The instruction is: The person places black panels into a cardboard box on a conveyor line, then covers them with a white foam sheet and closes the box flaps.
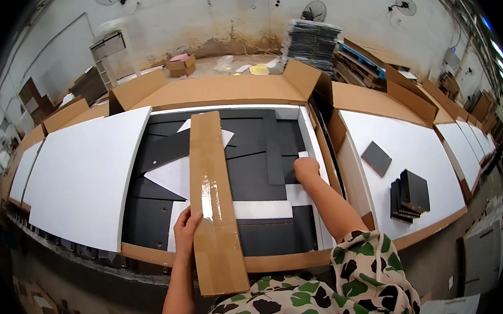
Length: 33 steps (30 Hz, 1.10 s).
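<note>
A long, narrow brown cardboard box (210,159), sealed with clear tape, lies slanting across the open carton (258,264), its near end reaching toward my body. My left hand (186,229) grips its left edge, thumb on top. At the carton's right inner side, my right hand (307,169) is closed in a fist. A small white foam bit (303,154) shows just above the fist; what the fingers hold is hidden. Dark grey panels (253,177) fill the carton, with a white foam strip (263,210) and white sheets (169,178) among them.
To the left, a white foam slab (86,178) covers the neighbouring carton. On the right-hand foam slab (400,136) lie a dark square plate (376,159) and a stack of dark blocks (410,194). Raised cardboard flaps (224,91) line the far side. Stacked sheets (311,44) stand by the wall.
</note>
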Motion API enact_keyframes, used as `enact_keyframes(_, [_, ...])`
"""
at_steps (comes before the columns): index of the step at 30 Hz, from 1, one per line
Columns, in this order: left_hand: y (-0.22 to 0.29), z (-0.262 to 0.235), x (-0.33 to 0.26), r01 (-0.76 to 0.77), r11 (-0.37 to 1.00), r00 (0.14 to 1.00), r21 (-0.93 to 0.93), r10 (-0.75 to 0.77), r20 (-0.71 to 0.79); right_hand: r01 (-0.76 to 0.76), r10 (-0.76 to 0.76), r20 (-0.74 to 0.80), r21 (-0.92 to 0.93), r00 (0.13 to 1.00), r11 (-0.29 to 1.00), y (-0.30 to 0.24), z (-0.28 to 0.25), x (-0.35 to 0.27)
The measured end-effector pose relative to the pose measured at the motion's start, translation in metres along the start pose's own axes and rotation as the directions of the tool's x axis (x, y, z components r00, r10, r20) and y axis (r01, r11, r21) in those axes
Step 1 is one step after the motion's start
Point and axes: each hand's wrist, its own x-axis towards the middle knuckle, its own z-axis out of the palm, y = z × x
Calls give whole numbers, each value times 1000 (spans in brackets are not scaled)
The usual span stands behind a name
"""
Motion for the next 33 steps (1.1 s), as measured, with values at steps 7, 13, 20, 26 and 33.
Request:
enact_keyframes(7, [5, 0, -4, -5, 1000, 1000, 19, 6, -14, 45, -44, 13, -181, 999, 982, -10, 21, -4])
enact_keyframes(13, [14, -1, 0, 29, 998, 1000, 51, -29, -3, 189, -190, 74, 24, 979, 982, -4, -7, -23])
enact_keyframes(20, [29, 10, 4, 179, 982, 979, -58, -172, 113, -315, -488, 433, 898, 758, 308, -74, -101, -160])
enact_keyframes(26, [45, 53, -3, 208, 949, 963, -237, -157, 220, -304, -411, 125, 862, 903, -406, -109, -106, -220])
enact_keyframes(33, [44, 141, -15, 126, 973, 915, -192, -39, 401, -48, -107, 1, 894, 994, -446, -44, -100, -242])
